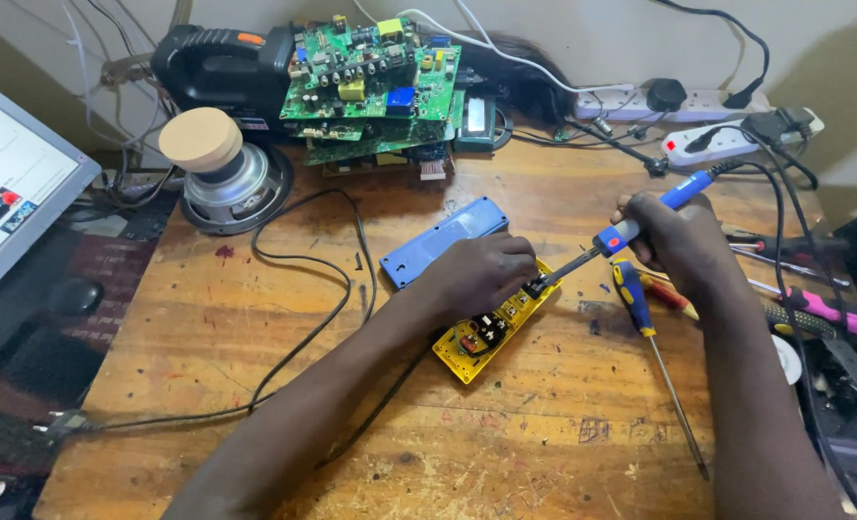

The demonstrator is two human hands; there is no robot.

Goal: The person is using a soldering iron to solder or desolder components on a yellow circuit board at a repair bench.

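An opened yellow socket housing (pixel 491 332) lies on the wooden table (pixel 217 318), its black and copper parts exposed. My left hand (pixel 477 274) rests on its upper end, fingers curled down onto the inside. My right hand (pixel 679 241) grips a blue-handled soldering iron (pixel 640 217), whose dark tip points down-left to the housing right at my left fingertips. The housing's blue cover (pixel 443 241) lies just behind my left hand. A black cable (pixel 313 289) loops across the table on the left.
A blue-and-yellow screwdriver (pixel 655 356) lies right of the housing, with more tools (pixel 823 313) at the right edge. At the back stand a stack of green circuit boards (pixel 376 82), a loudspeaker (pixel 226 178) and white power strips (pixel 698 101). A monitor (pixel 10 183) is on the left.
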